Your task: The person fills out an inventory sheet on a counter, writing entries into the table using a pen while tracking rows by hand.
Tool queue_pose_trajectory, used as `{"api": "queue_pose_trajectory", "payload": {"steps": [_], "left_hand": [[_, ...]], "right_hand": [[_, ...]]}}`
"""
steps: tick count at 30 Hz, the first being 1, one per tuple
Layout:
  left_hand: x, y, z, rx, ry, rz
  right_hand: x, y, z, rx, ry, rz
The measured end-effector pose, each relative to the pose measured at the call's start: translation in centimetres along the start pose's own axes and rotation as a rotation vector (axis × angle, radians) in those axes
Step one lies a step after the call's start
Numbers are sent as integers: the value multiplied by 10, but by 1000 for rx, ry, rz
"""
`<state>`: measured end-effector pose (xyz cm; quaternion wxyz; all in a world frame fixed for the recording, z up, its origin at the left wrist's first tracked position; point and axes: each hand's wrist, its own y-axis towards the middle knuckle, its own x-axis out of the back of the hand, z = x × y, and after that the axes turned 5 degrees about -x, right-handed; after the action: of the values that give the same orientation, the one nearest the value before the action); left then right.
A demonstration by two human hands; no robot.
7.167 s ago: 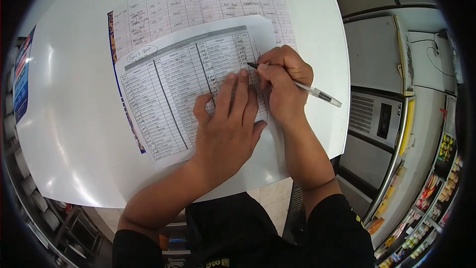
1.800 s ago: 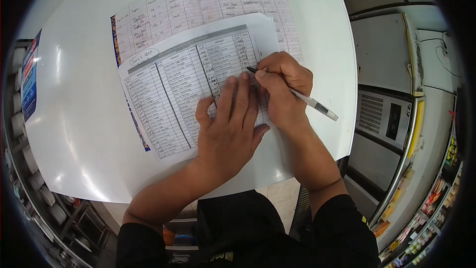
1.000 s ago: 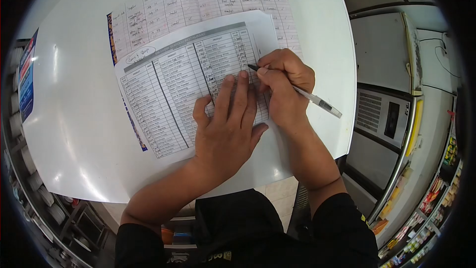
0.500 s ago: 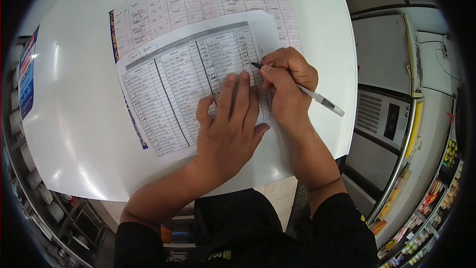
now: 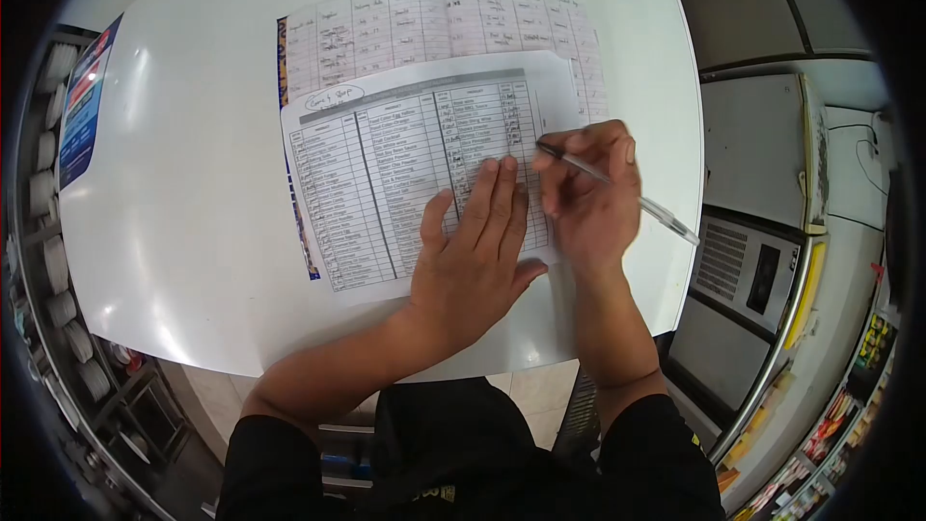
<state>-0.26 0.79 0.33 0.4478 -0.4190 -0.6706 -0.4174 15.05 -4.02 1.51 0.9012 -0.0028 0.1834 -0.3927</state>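
Observation:
A printed product list [image 5: 386,193] with handwritten entries in its columns lies on the white table [image 5: 203,193]. Flat on its lower right part rests my left hand [image 5: 477,251], fingers spread. At the sheet's right edge my right hand [image 5: 600,198] grips a clear pen with a black tip [image 5: 666,220]. The pen's tip points left and looks lifted a little off the paper. Under the sheet is an open ruled notebook [image 5: 405,31], filled with handwritten columns; its lower half is covered.
A blue printed card [image 5: 92,106] lies at the table's left edge. Racks of stacked white plates [image 5: 56,265] stand to the left. On the right are a grey metal appliance [image 5: 743,256] and shelves of colourful packets [image 5: 849,396].
My right hand has turned so its palm shows more, and the pen tip has come away from the column. The left hand stays on the sheet. The whole view has shifted slightly.

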Motion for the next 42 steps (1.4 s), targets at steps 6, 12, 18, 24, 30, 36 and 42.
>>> {"api": "queue_pose_trajectory", "payload": {"steps": [6,12,18,24,30,36,42], "left_hand": [[1,0,0,10,17,-41],[0,4,2,18,-39,-25],[2,6,7,-9,-64,-33],[3,8,5,-40,-48,-22],[6,13,-7,-20,58,17],[3,14,3,-18,46,-8],[1,14,7,-47,18,-24]], "right_hand": [[-11,6,-15,10,-74,-102],[-13,3,-7,14,97,-123],[-7,7,-6,134,-192,-70],[1,14,-1,87,-172,-53],[8,11,13,-43,-119,-16],[10,14,-12,96,-208,50],[6,23,11,-143,-128,-17]]}}
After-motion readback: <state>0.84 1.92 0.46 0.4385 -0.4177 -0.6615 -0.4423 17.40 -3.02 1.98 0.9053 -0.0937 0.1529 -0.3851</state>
